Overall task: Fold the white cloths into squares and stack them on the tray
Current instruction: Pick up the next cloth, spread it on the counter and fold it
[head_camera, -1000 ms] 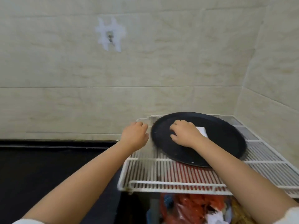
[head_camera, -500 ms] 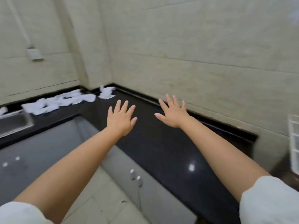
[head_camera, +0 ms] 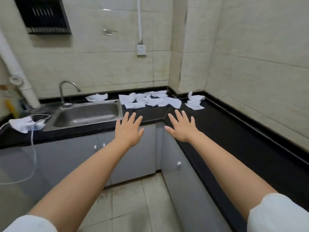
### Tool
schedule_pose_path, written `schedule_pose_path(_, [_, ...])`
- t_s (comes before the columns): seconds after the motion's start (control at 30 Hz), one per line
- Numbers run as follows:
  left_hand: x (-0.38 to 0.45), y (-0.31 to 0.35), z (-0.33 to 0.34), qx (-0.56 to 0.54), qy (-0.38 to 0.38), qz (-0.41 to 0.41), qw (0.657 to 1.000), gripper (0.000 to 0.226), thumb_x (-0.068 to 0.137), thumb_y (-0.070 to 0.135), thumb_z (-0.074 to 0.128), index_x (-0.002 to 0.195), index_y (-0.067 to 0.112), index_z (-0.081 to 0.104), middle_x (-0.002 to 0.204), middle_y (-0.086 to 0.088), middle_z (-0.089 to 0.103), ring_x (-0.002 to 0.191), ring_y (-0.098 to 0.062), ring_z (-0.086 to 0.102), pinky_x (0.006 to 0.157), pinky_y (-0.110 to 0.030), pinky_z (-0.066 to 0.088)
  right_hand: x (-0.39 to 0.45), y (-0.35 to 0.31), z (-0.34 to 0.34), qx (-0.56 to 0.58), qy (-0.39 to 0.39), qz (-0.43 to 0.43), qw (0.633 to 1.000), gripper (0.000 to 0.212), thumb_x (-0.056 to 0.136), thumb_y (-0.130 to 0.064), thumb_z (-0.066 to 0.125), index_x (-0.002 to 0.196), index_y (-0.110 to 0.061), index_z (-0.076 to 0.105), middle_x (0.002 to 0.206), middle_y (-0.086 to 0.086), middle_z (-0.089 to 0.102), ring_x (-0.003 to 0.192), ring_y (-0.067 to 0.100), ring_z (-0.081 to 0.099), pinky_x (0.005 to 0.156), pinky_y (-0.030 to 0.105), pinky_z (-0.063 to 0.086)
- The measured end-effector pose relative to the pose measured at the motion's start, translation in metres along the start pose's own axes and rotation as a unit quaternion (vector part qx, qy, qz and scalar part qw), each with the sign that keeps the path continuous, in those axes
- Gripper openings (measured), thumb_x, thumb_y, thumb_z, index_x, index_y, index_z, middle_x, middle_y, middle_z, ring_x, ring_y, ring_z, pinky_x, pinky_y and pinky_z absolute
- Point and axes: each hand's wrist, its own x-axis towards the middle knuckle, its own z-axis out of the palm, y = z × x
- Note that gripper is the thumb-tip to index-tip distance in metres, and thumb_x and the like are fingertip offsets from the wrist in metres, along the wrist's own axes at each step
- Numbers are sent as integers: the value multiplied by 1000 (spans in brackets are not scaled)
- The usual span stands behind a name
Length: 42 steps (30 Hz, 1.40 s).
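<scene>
Here both hands reach forward, palms down, grasping nothing: the left hand (head_camera: 129,131) and right hand (head_camera: 182,128) have fingers (head_camera: 178,116) spread and released. The white cloths (head_camera: 150,100) lie crumpled on the black tabletop (head_camera: 225,124), just right of the sink (head_camera: 87,114), beyond the hands.
</scene>
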Motion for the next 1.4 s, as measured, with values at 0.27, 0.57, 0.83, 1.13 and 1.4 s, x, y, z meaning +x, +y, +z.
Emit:
schedule_pose_path(0.27, [161, -86, 20, 3, -7, -63, 998, 54, 99, 39, 29, 148, 21, 14, 158, -2, 8, 146, -25, -1, 117, -46, 11, 210, -7, -11, -4, 2, -35, 999, 59, 97, -48, 24, 148, -25, 7, 158, 7, -7, 145, 29, -10, 115, 56, 3])
schedule_pose_path(0.57, [305, -191, 88, -16, -59, -85, 994, 54, 99, 39, 28, 148, 21, 15, 158, -1, 6, 146, -24, -2, 117, -46, 11, 395, -38, 39, -20, -50, -44, 998, 59, 97, -49, 22, 149, -25, 6, 158, 4, -5, 145, 29, -9, 115, 53, 3])
schedule_pose_path(0.83, [474, -272, 162, -35, -96, -6, 995, 52, 98, 38, 30, 146, 19, 21, 156, -3, 16, 145, -26, 4, 116, -49, 14, 562, -72, 85, -4, -88, 55, 995, 54, 98, -46, 25, 143, -16, 26, 149, 10, 31, 141, 30, 19, 112, 52, 18])
schedule_pose_path(1.13, [572, -276, 266, -81, -173, 65, 979, 37, 97, 33, 35, 127, 14, 43, 135, -2, 43, 130, -23, 33, 99, -39, 38, 658, -88, 155, 194, -92, 221, 951, 44, 93, -36, 47, 124, -6, 52, 120, 12, 59, 113, 27, 54, 89, 33, 44])
schedule_pose_path(1.4, [625, -275, 309, -145, -180, 35, 972, 28, 98, 20, 32, 112, 7, 52, 120, -7, 54, 112, -25, 47, 88, -36, 43, 719, -56, 171, 45, -25, 264, 963, 32, 90, -19, 46, 116, -1, 47, 119, 14, 49, 111, 31, 46, 83, 37, 42])
